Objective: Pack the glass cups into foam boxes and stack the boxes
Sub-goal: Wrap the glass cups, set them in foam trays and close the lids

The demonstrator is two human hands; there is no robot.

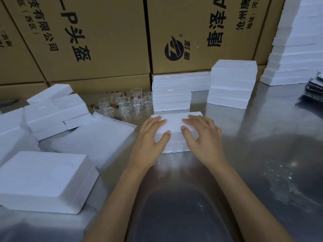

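Observation:
A closed white foam box (174, 126) lies on the steel table straight in front of me. My left hand (152, 135) lies flat on its left part, fingers straight on the lid and thumb against the near side. My right hand (201, 135) presses the right part the same way. Several clear glass cups (129, 103) with brown handles stand in a cluster behind the box to the left. Stacked closed foam boxes (171, 97) rise just behind it, with a taller stack (232, 82) to their right.
Loose foam boxes (56, 110) and a foam sheet (97, 137) crowd the left; a large foam box (45, 180) sits near left. Cardboard cartons (104, 41) wall off the back. A tall foam pile (297, 49) and foil packets (314, 88) stand far right.

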